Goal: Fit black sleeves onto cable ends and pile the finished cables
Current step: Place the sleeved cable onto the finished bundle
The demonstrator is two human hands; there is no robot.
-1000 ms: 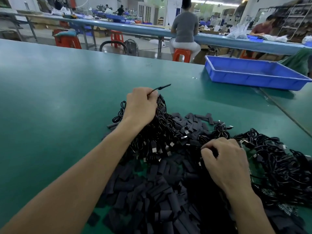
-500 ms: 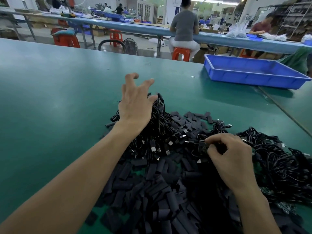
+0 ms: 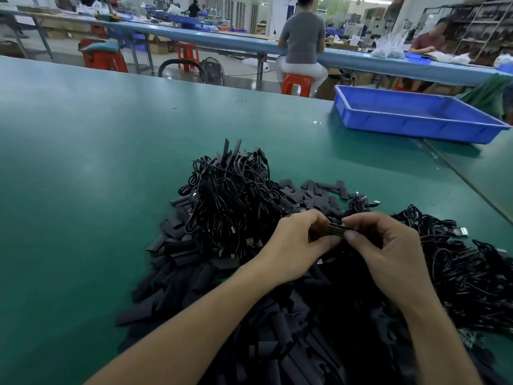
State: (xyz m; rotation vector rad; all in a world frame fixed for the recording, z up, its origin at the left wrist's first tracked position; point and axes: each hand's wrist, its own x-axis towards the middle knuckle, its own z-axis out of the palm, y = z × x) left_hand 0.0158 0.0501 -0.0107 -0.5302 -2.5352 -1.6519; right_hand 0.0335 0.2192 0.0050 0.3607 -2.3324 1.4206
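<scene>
My left hand (image 3: 297, 243), spread over the finished pile (image 3: 230, 195) at 12 o'clock half a second ago, now meets my right hand (image 3: 388, 245). Both hands pinch one cable end (image 3: 336, 231) at centre, so I judge a new fitting begun.

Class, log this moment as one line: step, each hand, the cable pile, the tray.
step: fitting, it seems | left hand: pinches black piece | right hand: pinches same piece | cable pile: beyond left hand | tray: far right

green table (image 3: 83, 162) lies open leftward (cable pile (image 3: 230, 195) and blue tray (image 3: 416, 126) block ahead).
</scene>
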